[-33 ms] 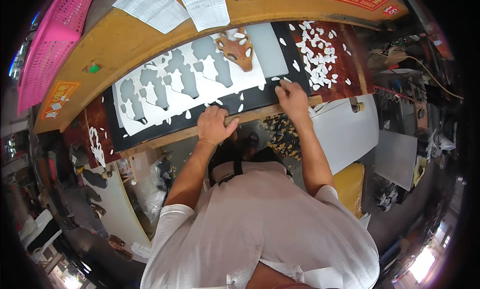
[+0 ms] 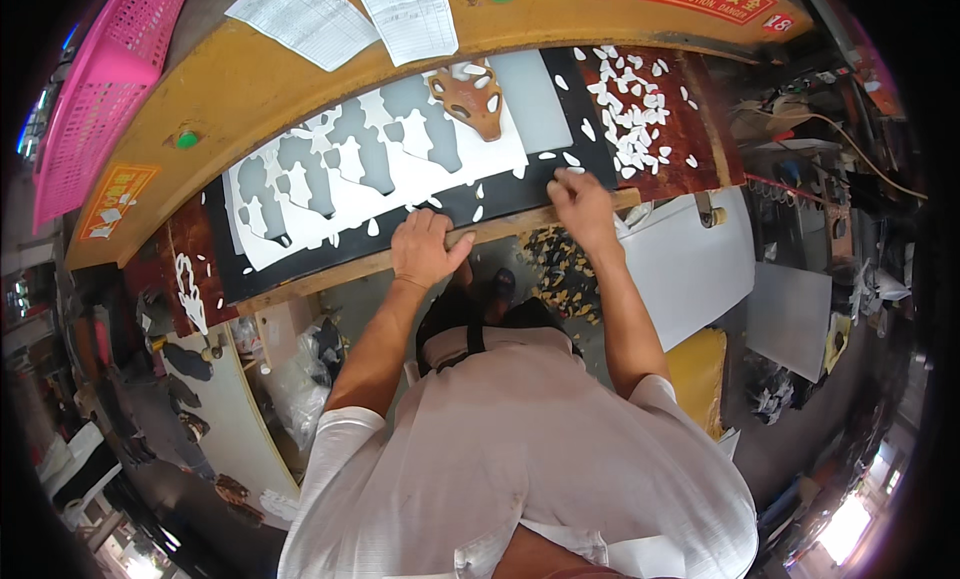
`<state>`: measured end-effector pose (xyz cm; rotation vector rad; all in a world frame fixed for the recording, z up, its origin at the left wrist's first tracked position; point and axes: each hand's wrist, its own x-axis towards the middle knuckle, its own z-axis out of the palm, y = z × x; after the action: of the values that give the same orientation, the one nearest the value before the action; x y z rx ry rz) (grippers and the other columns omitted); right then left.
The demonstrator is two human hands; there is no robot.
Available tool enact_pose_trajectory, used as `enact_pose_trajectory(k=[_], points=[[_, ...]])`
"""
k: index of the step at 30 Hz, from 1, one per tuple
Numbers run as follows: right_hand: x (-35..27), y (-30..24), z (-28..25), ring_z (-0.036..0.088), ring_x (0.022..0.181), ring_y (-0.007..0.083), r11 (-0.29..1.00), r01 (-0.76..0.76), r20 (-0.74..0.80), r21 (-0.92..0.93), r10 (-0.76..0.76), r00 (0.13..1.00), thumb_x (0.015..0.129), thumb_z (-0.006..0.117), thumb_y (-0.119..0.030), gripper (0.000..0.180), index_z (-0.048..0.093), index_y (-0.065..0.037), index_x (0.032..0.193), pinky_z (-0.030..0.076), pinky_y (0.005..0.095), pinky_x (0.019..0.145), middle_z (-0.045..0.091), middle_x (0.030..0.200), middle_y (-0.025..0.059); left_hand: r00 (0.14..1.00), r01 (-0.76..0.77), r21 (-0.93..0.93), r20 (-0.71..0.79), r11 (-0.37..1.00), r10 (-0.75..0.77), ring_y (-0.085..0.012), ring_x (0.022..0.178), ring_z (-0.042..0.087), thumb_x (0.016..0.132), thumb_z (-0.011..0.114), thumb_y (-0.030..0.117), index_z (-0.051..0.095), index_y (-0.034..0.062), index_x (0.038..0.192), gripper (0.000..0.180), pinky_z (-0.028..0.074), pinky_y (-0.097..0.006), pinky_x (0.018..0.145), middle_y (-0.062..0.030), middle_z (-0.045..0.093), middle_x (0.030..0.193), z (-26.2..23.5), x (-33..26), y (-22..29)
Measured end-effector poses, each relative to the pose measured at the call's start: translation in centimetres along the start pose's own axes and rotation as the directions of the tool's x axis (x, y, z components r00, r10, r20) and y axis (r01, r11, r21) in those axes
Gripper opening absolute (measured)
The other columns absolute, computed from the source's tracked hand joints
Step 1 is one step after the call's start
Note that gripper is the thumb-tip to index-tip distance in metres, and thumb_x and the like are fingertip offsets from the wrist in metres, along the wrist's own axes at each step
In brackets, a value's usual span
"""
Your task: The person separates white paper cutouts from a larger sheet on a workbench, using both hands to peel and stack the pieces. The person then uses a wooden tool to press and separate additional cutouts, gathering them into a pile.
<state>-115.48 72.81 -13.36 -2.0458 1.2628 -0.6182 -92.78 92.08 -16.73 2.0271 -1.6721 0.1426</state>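
Note:
My left hand [image 2: 425, 247] lies on the front edge of a black cutting board [image 2: 300, 261], fingers on the board and thumb along the wooden rail [image 2: 330, 276]. My right hand [image 2: 582, 204] is at the same edge further right, its fingertips pinched on a small white cut piece. A white sheet [image 2: 330, 169] full of cut-out holes covers the board beyond my left hand. A brown cutting die [image 2: 470, 97] rests on the sheet's far side. Several small white cut pieces [image 2: 635, 109] are scattered on the dark red surface beyond my right hand.
A yellow machine housing [image 2: 200, 89] with green buttons [image 2: 186, 138] arcs behind the board, with printed papers [image 2: 350, 14] on it. A pink basket [image 2: 100, 79] stands at far left. A white panel [image 2: 690, 269] and a scrap pile [image 2: 560, 269] lie below the rail.

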Motion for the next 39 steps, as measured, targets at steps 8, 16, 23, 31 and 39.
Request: enact_pose_trajectory(k=[8,16,23,31,39], points=[[-6.8,2.2,-0.2,0.075,0.099,0.0219,0.931,-0.1,0.152,0.351,0.049,0.987,0.1,0.071,-0.028,0.039,0.074,0.003,0.124,0.057,0.0327,0.09,0.078,0.113,0.0198,0.999,0.038,0.032,0.018,0.999,-0.038,-0.0285,0.088,0.064,0.082,0.08,0.048,0.066,0.0144,0.079,0.036,0.052,-0.044,0.073,-0.0054,0.061,0.086,0.0,-0.2,0.3],[0.0,-7.8,-3.9,0.058,0.075,0.0105,0.779,0.13,-0.137,0.613,-0.057,0.989,0.111,0.058,-0.032,0.036,0.069,0.0,0.1,0.048,0.0284,0.069,0.063,0.081,0.003,0.998,-0.017,0.053,-0.056,0.998,0.02,-0.0295,0.087,0.064,0.084,0.079,0.048,0.065,0.0129,0.079,0.038,0.052,-0.045,0.073,-0.0061,0.062,0.086,0.3,-0.6,0.3],[-1.8,-2.3,-0.5,0.065,0.084,0.0264,0.908,0.299,-0.351,0.292,-0.189,0.917,0.105,0.062,-0.022,0.024,0.069,-0.001,0.095,0.052,0.039,0.079,0.068,0.088,0.0117,0.999,-0.033,0.012,-0.043,0.999,0.033,-0.0309,0.088,0.064,0.085,0.079,0.047,0.065,0.012,0.079,0.038,0.052,-0.046,0.074,-0.0079,0.063,0.087,0.6,-1.0,0.0],[-3.1,5.9,4.1,0.063,0.091,0.035,0.846,0.483,-0.269,-0.226,-0.531,0.803,0.092,0.074,-0.017,0.016,0.075,-0.006,0.08,0.048,0.0487,0.088,0.07,0.086,0.0098,0.994,-0.025,0.041,-0.107,0.999,0.029,-0.0316,0.084,0.064,0.082,0.08,0.047,0.062,0.0107,0.076,0.041,0.053,-0.046,0.072,-0.0079,0.061,0.083,0.6,-1.0,0.1],[-4.6,5.8,3.9,0.063,0.09,0.0357,0.865,0.44,-0.257,-0.241,-0.494,0.831,0.093,0.073,-0.02,0.018,0.076,-0.005,0.084,0.05,0.0469,0.087,0.071,0.087,0.0109,0.987,0.022,0.019,-0.163,1.0,-0.018,-0.031,0.086,0.064,0.079,0.082,0.047,0.064,0.0091,0.077,0.041,0.05,-0.046,0.072,-0.0082,0.062,0.085,0.6,-2.1,1.3]])
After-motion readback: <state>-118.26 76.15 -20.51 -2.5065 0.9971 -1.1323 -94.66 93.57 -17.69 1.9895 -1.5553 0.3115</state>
